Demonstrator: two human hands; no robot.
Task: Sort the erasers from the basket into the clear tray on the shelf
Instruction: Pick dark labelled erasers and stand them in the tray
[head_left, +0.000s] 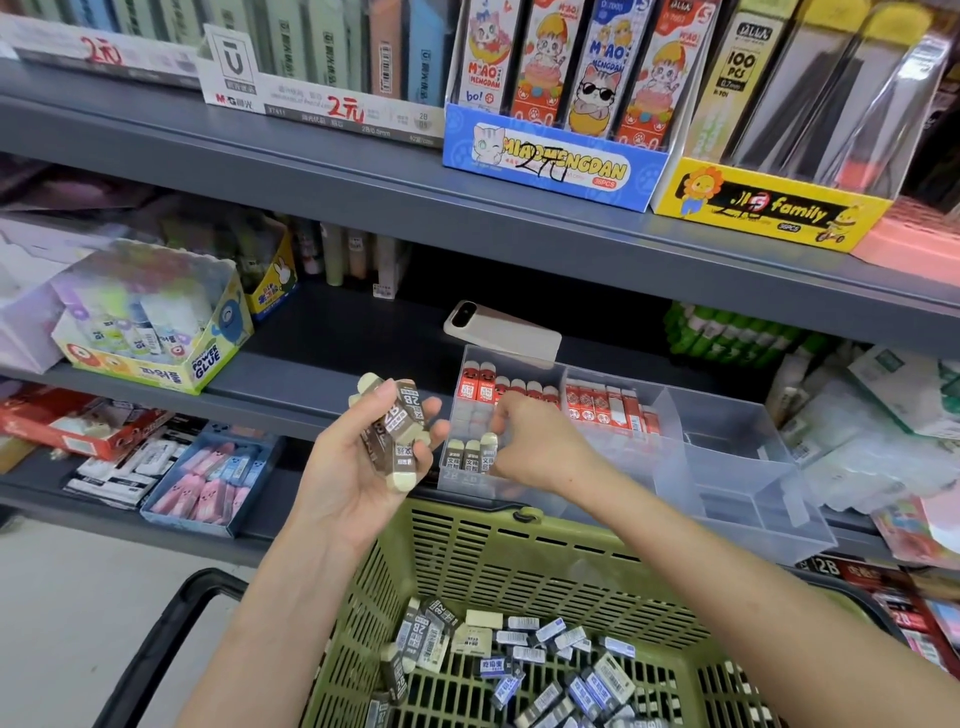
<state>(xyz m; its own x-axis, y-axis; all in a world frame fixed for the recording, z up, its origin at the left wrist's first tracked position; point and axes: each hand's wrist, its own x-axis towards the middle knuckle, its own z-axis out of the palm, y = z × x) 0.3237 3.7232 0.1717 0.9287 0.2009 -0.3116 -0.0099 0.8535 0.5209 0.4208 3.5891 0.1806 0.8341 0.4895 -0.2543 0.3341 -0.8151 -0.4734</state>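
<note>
Stationery aisle, grey shelf (291, 387). Green basket (493, 561): loose erasers (519, 654) remain. Left hand (358, 467): grips brown erasers (397, 426). Right hand (530, 441): pinches one eraser (488, 448) in clear tray (727, 467), front-left compartment. Risk: overfull left grip may spill; a nudge could topple the row.

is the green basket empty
No, a heap of erasers lies on the bottom of the basket.

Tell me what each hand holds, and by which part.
The left hand grips a bunch of brown-sleeved erasers around their middles. The right hand seems to pinch one eraser by its top end in the clear tray.
</note>
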